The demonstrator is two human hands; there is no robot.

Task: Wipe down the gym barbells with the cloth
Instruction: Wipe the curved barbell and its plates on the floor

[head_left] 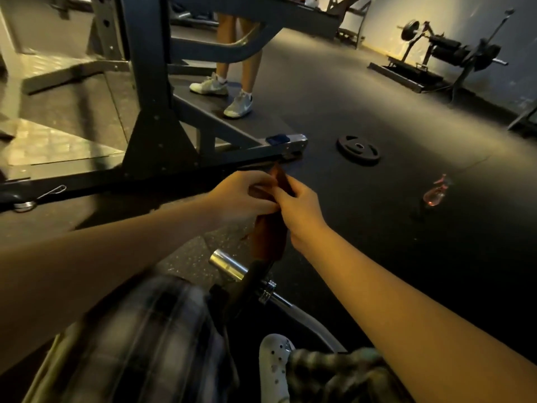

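A dark brown cloth (268,238) hangs between my two hands above the floor. My left hand (241,196) grips its upper part and my right hand (302,210) pinches it from the right, fingers curled on the fabric. Below the cloth lies a barbell; its chrome sleeve end (228,266) points up-left. A dark plate and a clamp collar (267,292) sit on the sleeve, and the shaft curves off toward the lower right. My knees in plaid trousers fill the bottom of the view.
A dark rack frame (162,135) stands left and ahead, with a person's legs and white shoes (223,94) behind it. A loose weight plate (359,148) and a pink spray bottle (436,191) lie on the black rubber floor. A machine (447,53) stands far right.
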